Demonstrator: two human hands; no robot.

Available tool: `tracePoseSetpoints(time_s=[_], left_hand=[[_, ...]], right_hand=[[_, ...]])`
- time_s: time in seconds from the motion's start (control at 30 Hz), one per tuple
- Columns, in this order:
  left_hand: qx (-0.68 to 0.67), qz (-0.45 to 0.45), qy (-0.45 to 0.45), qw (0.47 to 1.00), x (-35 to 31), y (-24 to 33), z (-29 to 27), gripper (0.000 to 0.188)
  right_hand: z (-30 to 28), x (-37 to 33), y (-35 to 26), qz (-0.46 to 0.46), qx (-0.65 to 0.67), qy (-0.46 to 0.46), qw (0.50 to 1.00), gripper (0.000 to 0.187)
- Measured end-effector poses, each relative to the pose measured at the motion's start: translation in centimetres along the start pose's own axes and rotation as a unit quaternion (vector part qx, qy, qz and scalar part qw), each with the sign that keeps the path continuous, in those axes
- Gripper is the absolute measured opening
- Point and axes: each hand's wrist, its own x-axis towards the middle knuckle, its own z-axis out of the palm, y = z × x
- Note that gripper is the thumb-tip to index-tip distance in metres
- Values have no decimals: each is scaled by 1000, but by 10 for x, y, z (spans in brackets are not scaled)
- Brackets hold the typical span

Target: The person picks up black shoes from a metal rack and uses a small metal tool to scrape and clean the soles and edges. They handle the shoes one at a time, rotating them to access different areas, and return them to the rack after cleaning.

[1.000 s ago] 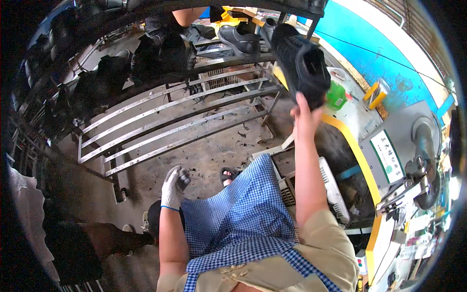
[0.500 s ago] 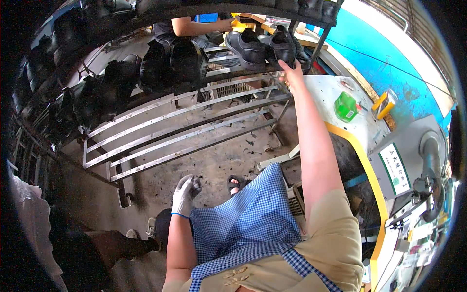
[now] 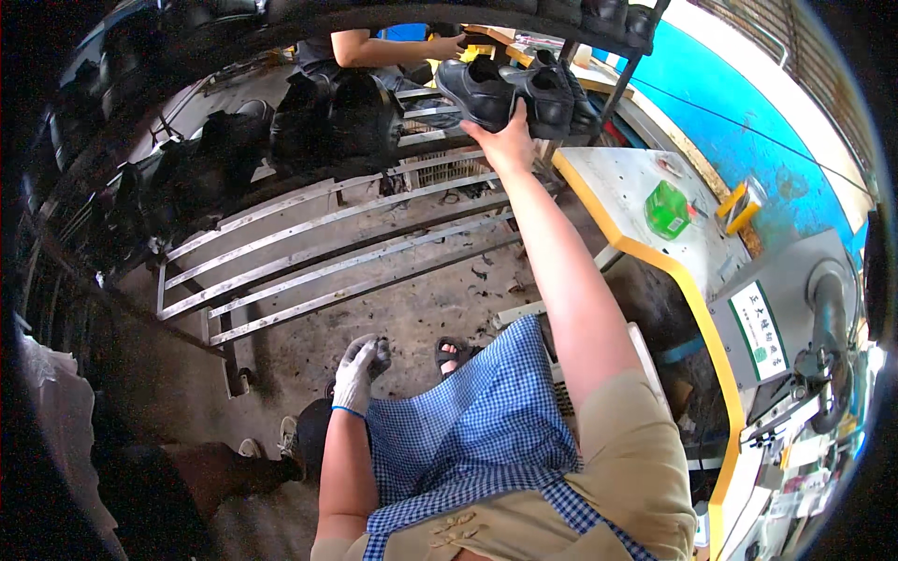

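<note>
My bare right hand point(image 3: 505, 147) reaches up to the rack. Its thumb and fingers spread around the near end of a black shoe point(image 3: 474, 91), closed on it from two sides. Just right of it stands another black shoe point(image 3: 548, 96), close to my fingertips. My left hand point(image 3: 357, 367) wears a white glove with dark fingertips. It hangs low beside the blue checked apron point(image 3: 468, 411), its fingers curled together, with nothing visible in them.
More black shoes point(image 3: 360, 117) line the metal rack point(image 3: 337, 220). At the right stands a yellow-edged worktable point(image 3: 622, 178) with a green container point(image 3: 667, 209) and a grey machine point(image 3: 786, 299). Across the rack a person's arm point(image 3: 388, 50) shows. Another person's leg point(image 3: 224, 467) is at lower left.
My right hand has moved left, from the right-hand shoe to the one beside it. The right-hand shoe now sits slightly turned. My left hand has barely moved.
</note>
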Motion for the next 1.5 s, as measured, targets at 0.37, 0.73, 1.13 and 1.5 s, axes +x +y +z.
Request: tracePoseSetpoints(time_s=[0.37,0.73,1.13,1.5], left_hand=[[1,2,19,1000,-2,1,-1,26],[-41,19,-119,992,-19,2,9,58],[48,252,125,958,-119,50,56,64],[133,284,-2,950,-161,60,74,63]], right_hand=[[-38,-50,35,33,377,-22,925,71],[-148,-282,114,495,568,-191,629,49],[-169,-428,63,74,301,-419,853,88],[-172,-421,78,7,96,-518,850,40]])
